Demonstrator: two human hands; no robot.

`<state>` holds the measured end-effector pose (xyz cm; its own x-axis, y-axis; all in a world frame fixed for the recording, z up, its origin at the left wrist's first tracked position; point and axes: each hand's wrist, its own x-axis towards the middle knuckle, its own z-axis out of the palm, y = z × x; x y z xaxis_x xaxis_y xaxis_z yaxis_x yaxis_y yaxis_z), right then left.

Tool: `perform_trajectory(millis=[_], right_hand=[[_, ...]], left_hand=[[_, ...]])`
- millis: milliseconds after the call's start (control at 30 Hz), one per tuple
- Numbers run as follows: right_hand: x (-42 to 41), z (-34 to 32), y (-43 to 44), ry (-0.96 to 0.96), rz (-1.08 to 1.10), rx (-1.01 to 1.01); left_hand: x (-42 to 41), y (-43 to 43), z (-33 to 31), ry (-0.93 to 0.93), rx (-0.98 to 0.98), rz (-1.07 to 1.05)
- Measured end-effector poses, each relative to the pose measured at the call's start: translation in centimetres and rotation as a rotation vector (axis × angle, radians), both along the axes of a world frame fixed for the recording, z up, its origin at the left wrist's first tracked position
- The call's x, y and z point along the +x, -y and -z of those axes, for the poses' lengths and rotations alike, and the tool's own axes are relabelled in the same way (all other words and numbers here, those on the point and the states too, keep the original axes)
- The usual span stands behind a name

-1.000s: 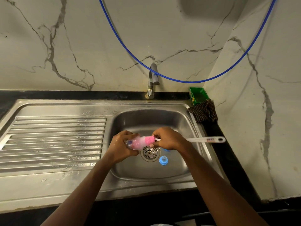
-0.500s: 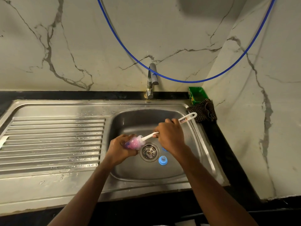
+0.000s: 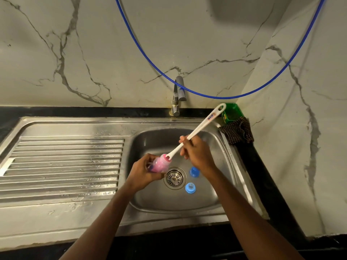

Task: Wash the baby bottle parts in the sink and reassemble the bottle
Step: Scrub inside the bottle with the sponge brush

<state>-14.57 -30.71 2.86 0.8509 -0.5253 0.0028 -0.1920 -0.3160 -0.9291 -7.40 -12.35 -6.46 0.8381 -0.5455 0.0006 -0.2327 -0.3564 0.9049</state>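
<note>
My left hand point(image 3: 143, 172) grips a small clear baby bottle point(image 3: 161, 163) over the sink basin point(image 3: 223, 152), its mouth tilted up to the right. The pink head of a bottle brush fills the bottle. My right hand point(image 3: 195, 152) holds the brush's white handle point(image 3: 202, 127), which slants up toward the back right. Two blue bottle parts lie on the basin floor: one point(image 3: 194, 171) right of the drain point(image 3: 174, 178), the other point(image 3: 190, 188) nearer me.
A metal tap point(image 3: 177, 96) stands behind the basin, no water running. A ribbed wet draining board point(image 3: 62, 164) lies to the left. A green box point(image 3: 231, 113) and a dark checked cloth point(image 3: 237, 132) sit at the back right corner. A blue hose point(image 3: 187, 89) hangs on the wall.
The brush handle has swung from lying level to the right to slanting up toward the back right, and my right hand has slid up along it. The bottle stays in my left hand.
</note>
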Motion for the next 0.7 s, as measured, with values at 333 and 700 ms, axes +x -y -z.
perform_trajectory(millis=[333,700], right_hand=[[0.1,1.3,0.0,0.024,0.293,0.015],[-0.5,3.2,-2.1,0.031,0.415,0.103]], left_hand=[[0.5,-0.8,0.4,0.072,0.055,0.000],[0.6,-0.4,-0.5,0.056,0.102,-0.004]])
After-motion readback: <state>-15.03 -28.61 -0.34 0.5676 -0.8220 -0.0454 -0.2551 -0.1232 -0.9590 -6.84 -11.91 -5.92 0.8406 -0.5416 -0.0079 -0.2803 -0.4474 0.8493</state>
